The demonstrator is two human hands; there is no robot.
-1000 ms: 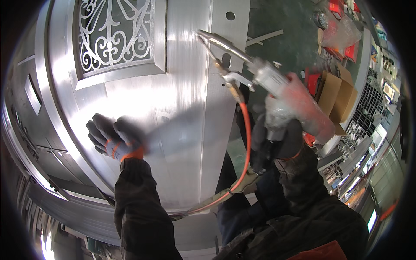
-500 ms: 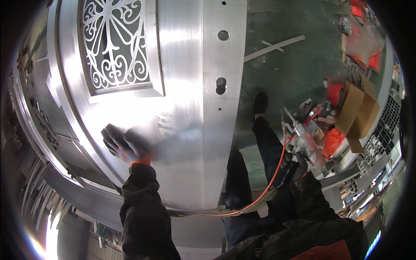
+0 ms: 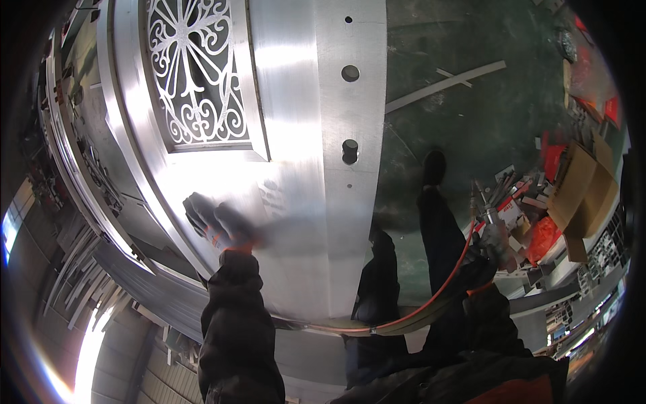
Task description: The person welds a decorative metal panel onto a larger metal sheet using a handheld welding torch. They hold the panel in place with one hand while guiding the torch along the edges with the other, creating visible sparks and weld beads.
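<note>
My left hand (image 3: pixel 221 223), in a dark glove with an orange cuff, rests on a shiny metal door panel (image 3: pixel 289 202), its fingers spread and slightly bent. It lies below a window opening with a white scrollwork grille (image 3: pixel 183 39). Along the panel's right side runs a strip with several round holes. Off that edge, my gloved right hand (image 3: pixel 479 264) is closed around a silver hose-fed tool (image 3: pixel 490 214) with a slim tip. Its exact kind is hard to make out. An orange hose (image 3: pixel 439 293) curves from it toward the panel's near end.
At the right, an opened cardboard box (image 3: pixel 580 192) stands by a red plastic bag (image 3: pixel 542 240) and mixed small hardware. A pale strip (image 3: pixel 444 86) crosses a smaller one on the dark green floor (image 3: pixel 417 54). Long metal profiles (image 3: pixel 77 259) are stacked at the left.
The whole view has shifted, so most things sit farther right and lower. My left hand keeps its place on the panel. My right hand still holds the tool, whose tip appears lower against the clutter.
</note>
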